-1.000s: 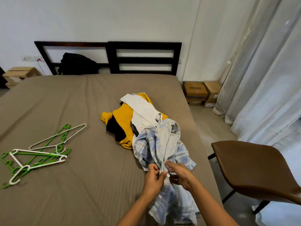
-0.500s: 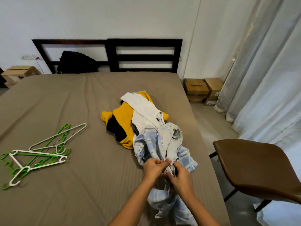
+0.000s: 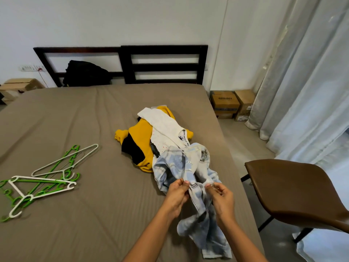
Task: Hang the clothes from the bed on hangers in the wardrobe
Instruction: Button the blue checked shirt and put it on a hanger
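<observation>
A light blue checked shirt (image 3: 175,165) lies on the right side of the bed (image 3: 85,118), reaching to the near edge. My left hand (image 3: 176,195) pinches the button edge of its front. My right hand (image 3: 221,197) pinches the other front edge, a short gap away. Behind the shirt lie a white dotted garment (image 3: 164,129) and a yellow and black sweater (image 3: 139,140), in one pile. Several green and white hangers (image 3: 41,180) lie in a loose heap on the bed's left. No wardrobe is in view.
A brown chair (image 3: 294,190) stands close to the bed's right edge. Cardboard boxes (image 3: 226,103) sit on the floor by the curtains (image 3: 306,82). A black bag (image 3: 85,74) leans on the dark headboard (image 3: 164,63). Another box (image 3: 20,86) is far left.
My hands were together on the shirt's front; now they have drawn apart, each holding one edge, and the shirt front has opened between them. They sit slightly higher up the shirt.
</observation>
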